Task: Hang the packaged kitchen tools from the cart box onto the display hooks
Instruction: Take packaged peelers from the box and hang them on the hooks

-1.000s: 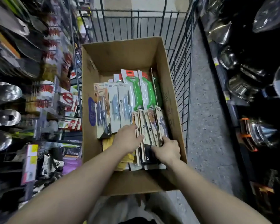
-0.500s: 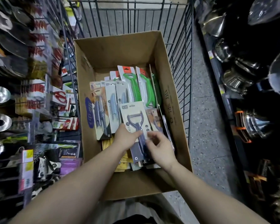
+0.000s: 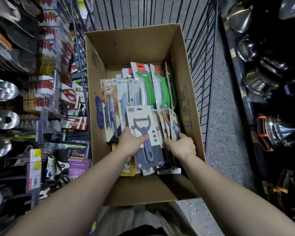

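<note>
A cardboard box (image 3: 189, 103) sits in a wire cart (image 3: 208, 53) and holds several carded kitchen tools. My left hand (image 3: 130, 142) grips a packaged grey-blue peeler (image 3: 142, 132) by its left edge, thumb across the card, tilted up above the stack. My right hand (image 3: 181, 146) is closed on a row of upright carded packs (image 3: 169, 123) at the box's right side. Green-handled peelers (image 3: 150, 89) and blue knife packs (image 3: 124, 99) lie further back in the box.
Display hooks with scissors (image 3: 69, 95), carded tools and metal ladles (image 3: 3, 91) fill the rack on the left. Steel kettles and pots (image 3: 260, 82) line the dark shelf on the right. Speckled floor (image 3: 226, 126) runs between cart and right shelf.
My left hand has pulled one peeler pack out of the upright row and raised it face up. My right hand shifted right onto the remaining upright packs.
</note>
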Action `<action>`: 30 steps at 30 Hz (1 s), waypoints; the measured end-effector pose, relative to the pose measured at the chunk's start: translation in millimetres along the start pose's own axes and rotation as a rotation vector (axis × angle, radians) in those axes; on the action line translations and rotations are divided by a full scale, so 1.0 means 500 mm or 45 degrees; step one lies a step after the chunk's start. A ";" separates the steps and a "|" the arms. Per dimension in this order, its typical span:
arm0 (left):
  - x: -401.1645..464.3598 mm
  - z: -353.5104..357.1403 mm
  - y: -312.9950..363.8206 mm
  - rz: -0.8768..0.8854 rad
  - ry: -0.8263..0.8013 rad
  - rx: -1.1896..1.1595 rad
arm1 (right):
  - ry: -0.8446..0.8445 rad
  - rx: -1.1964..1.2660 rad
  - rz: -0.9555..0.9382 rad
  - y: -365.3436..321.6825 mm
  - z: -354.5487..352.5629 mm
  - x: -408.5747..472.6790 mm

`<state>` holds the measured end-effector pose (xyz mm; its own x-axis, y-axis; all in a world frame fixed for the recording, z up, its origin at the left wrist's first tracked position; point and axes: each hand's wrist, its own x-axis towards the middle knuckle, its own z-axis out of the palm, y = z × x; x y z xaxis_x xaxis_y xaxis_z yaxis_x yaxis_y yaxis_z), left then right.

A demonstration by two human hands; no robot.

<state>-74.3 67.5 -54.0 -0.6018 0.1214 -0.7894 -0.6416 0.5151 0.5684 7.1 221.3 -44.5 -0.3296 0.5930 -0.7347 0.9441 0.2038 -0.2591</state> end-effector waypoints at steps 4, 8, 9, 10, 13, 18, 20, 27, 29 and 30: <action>-0.001 -0.008 0.002 0.018 -0.009 -0.030 | 0.094 0.152 -0.182 0.010 0.001 -0.021; -0.001 -0.020 0.000 0.027 -0.003 -0.005 | 0.065 0.309 -0.382 0.019 0.012 -0.026; 0.001 -0.023 -0.004 0.018 -0.005 -0.011 | 0.052 0.283 -0.362 0.019 0.015 -0.026; -0.001 -0.027 -0.004 0.018 -0.003 -0.014 | 0.040 0.258 -0.317 0.015 0.015 -0.026; -0.001 -0.039 -0.009 -0.009 -0.004 0.001 | 0.008 0.187 -0.213 0.006 0.015 -0.024; -0.002 -0.053 -0.021 -0.040 -0.035 0.034 | -0.086 0.244 -0.245 -0.003 0.006 -0.025; -0.010 -0.059 -0.023 -0.044 -0.034 -0.012 | -0.096 0.309 -0.267 -0.010 0.004 -0.032; -0.050 -0.089 -0.024 0.060 0.033 -0.082 | -0.241 0.525 -0.398 -0.050 -0.011 -0.055; -0.065 -0.098 -0.025 0.092 0.084 -0.119 | -0.305 0.605 -0.413 -0.064 -0.022 -0.060; -0.076 -0.103 -0.024 0.113 0.109 -0.145 | -0.337 0.634 -0.433 -0.070 -0.026 -0.060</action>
<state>-68.2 13.0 -19.2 -0.6940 0.0866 -0.7147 -0.6309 0.4051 0.6617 -15.9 206.7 -5.1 -0.6589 0.3344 -0.6738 0.6935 -0.0770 -0.7164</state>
